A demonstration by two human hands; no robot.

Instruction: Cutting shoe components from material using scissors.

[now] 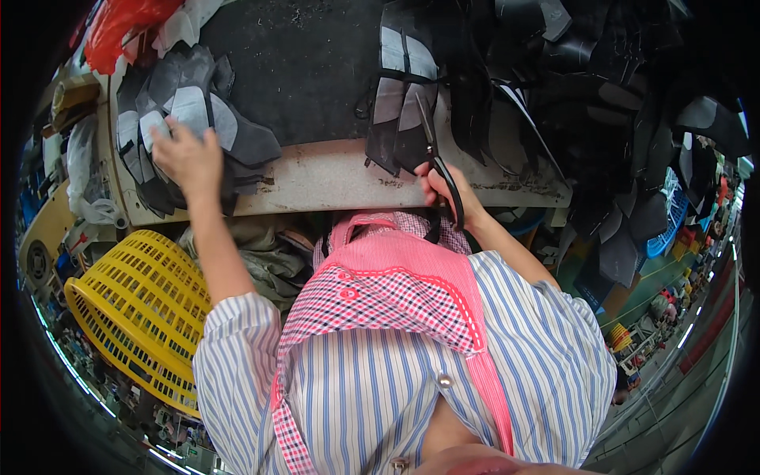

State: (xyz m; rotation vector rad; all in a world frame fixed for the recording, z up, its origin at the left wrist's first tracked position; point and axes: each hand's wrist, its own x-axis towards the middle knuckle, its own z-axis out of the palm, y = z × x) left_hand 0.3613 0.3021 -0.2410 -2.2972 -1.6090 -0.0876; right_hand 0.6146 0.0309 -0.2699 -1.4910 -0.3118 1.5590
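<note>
At the bench edge [332, 178], our left hand [188, 158] lies spread, fingers on a stack of grey-black cut pieces [186, 119]. Our right hand [447, 190] is closed around black scissors [437, 162], blades up.

A crumpled red plastic bag [119, 32] lay at the bench's far-left corner; no labels, signs or screens could be made out.

One fisheye view from the head looks steeply down over the person's chest to the tabletop [332, 178] edge, close, with the rim bending strongly; no second view exists.
</note>
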